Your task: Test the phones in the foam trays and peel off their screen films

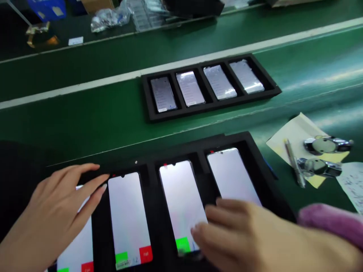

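Observation:
Phones with lit white screens lie in a black foam tray at the front. My left hand (66, 200) is open over the leftmost phone (76, 249), partly covering it. Its thumb and index fingertips are at the top left corner of the second phone (129, 215), which shows a green box and a red "Fail" box. My right hand (241, 230), slightly blurred, reaches over the lower right of the third phone (181, 204), fingers apart and holding nothing visible. Whether it touches the screen I cannot tell. Behind this hand, the fourth phone (232, 173) is partly hidden.
Farther back, another black foam tray (215, 107) of phones stands on the green surface (85, 124). At the right lie a pen (294, 162), two shiny metal objects (320, 167) and paper sheets (283, 138). Plastic bags (112, 17) lie at the far edge.

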A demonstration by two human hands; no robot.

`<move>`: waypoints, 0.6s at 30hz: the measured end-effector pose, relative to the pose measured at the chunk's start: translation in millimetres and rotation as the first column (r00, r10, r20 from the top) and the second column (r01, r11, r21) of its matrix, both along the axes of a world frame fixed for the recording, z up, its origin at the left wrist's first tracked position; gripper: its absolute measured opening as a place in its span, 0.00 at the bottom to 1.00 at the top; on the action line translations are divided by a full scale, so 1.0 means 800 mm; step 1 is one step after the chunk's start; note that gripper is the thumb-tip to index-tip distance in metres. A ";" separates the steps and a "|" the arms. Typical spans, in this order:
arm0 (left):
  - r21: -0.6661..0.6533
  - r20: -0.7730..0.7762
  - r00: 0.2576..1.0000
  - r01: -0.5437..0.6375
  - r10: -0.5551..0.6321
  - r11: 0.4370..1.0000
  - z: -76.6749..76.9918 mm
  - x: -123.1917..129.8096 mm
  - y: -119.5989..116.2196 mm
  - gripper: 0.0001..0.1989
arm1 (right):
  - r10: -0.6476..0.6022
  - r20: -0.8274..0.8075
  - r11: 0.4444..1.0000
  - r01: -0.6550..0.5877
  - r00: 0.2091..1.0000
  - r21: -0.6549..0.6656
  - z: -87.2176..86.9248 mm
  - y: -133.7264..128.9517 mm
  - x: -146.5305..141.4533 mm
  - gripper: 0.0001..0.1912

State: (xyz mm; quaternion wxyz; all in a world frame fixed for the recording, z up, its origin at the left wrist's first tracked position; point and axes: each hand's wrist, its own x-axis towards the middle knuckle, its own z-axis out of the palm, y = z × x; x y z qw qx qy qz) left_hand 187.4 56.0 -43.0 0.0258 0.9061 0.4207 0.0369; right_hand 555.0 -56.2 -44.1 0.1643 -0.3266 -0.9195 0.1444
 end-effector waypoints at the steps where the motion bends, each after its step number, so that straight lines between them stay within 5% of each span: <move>1: 0.035 -0.057 0.998 0.012 -0.010 0.999 -0.002 0.000 0.004 0.20 | -0.045 -0.034 0.999 0.044 0.998 -0.008 0.001 0.018 0.000 0.10; 4: 0.083 -0.072 0.994 0.085 -0.079 0.993 -0.006 0.009 0.012 0.22 | -0.312 -0.267 0.948 0.282 0.912 -0.145 -0.001 0.068 0.004 0.07; 8: 0.091 -0.057 0.996 0.074 -0.069 0.993 -0.002 0.021 0.012 0.18 | -0.647 -0.398 0.744 0.425 0.650 -0.516 -0.003 0.093 0.013 0.03; 11: 0.094 -0.012 0.999 0.053 -0.052 0.994 -0.002 0.023 0.012 0.15 | -0.696 -0.427 0.703 0.427 0.577 -0.569 0.002 0.081 0.013 0.04; 18: 0.142 0.156 0.986 0.038 -0.060 0.989 -0.002 0.027 0.016 0.11 | -0.715 -0.442 0.689 0.441 0.542 -0.574 0.007 0.049 -0.001 0.05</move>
